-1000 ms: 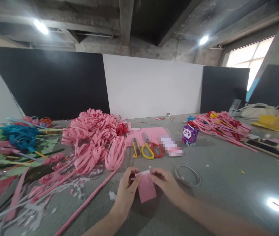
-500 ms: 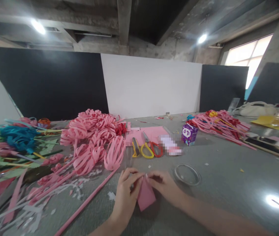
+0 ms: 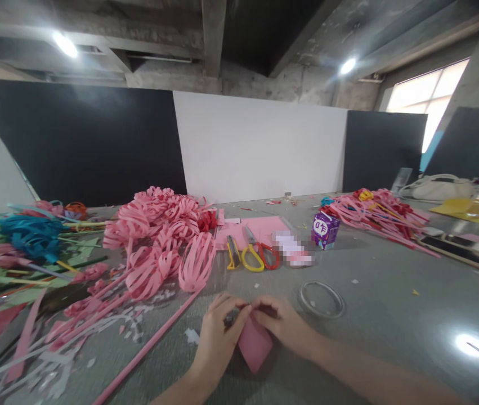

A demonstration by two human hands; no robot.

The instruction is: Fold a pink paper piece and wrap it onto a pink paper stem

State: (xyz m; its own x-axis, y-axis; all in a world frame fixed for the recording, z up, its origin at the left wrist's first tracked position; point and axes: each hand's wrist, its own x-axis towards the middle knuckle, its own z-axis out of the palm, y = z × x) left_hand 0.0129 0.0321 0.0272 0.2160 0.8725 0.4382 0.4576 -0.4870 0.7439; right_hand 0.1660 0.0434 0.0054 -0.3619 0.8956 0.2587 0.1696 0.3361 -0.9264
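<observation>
At the near middle of the grey table (image 3: pixel 383 337), a small pink paper piece (image 3: pixel 255 347) hangs corner down, its upper end pinched between thumb and fingers of both the left hand (image 3: pixel 218 336) and the right hand (image 3: pixel 285 323), their tips close together. A clear ring (image 3: pixel 340 307) lies flat, right of the right hand. Beyond, a yellow cutter (image 3: pixel 233 254) and a yellow scissor handle (image 3: pixel 253 262) lie before pink sheets (image 3: pixel 271 225), with a purple box (image 3: pixel 326 232) upright to their right.

The hands (image 3: pixel 219 332) hide the top of the pink paper (image 3: pixel 256 349); a pixelated item (image 3: pixel 292 247) is unreadable.
</observation>
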